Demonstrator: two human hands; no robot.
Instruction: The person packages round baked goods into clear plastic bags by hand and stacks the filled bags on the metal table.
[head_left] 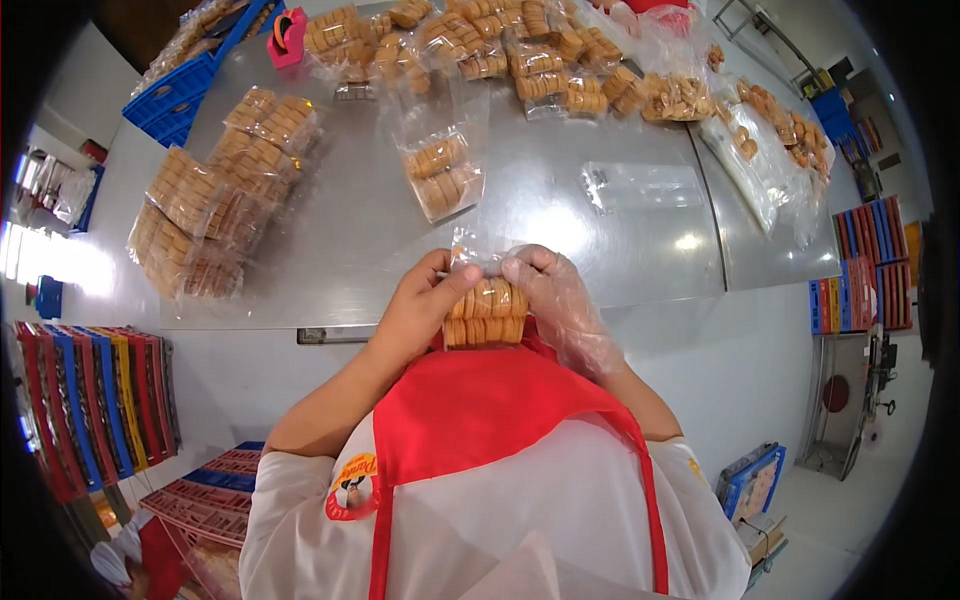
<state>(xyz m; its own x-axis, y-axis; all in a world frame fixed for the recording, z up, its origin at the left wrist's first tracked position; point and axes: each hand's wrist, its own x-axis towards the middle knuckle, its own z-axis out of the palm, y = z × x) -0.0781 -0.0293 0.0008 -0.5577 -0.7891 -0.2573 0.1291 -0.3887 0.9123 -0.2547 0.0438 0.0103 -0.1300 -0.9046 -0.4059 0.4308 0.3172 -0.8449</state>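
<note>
Close to my red apron, a clear bag of round biscuits stands in two rows between my hands. My left hand is bare and pinches the left side of the bag's plastic top. My right hand, in a clear plastic glove, pinches the right side of it. Beyond them, a larger open clear bag lies on the metal table with two biscuit packs inside. An empty clear bag lies flat to the right.
Stacked biscuit packs stand at the left. Many more packs line the far side, beside a pink tape dispenser. Plastic bags lie at the right. Blue crates stand at the far left. A person in red is at lower left.
</note>
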